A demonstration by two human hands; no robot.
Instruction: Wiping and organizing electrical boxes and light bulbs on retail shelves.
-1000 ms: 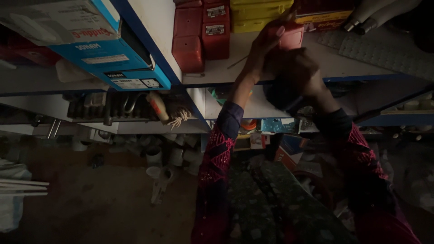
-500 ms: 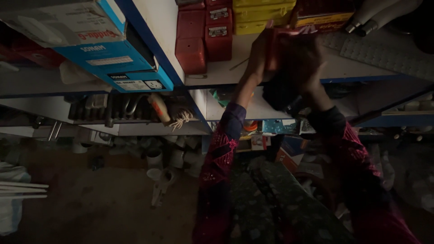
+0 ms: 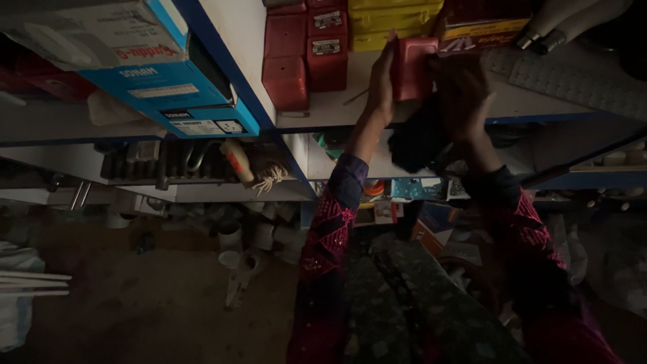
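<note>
Both hands are raised to the white shelf (image 3: 317, 111), closed around a small red box (image 3: 412, 67) held between them at the shelf's front edge. Her left hand (image 3: 381, 81) presses flat against the box's left side; her right hand (image 3: 465, 87) grips its right side, with a dark cloth (image 3: 414, 138) hanging below. Red boxes (image 3: 306, 50) and yellow boxes (image 3: 394, 23) are stacked just behind, blue cartons (image 3: 168, 94) further left.
</note>
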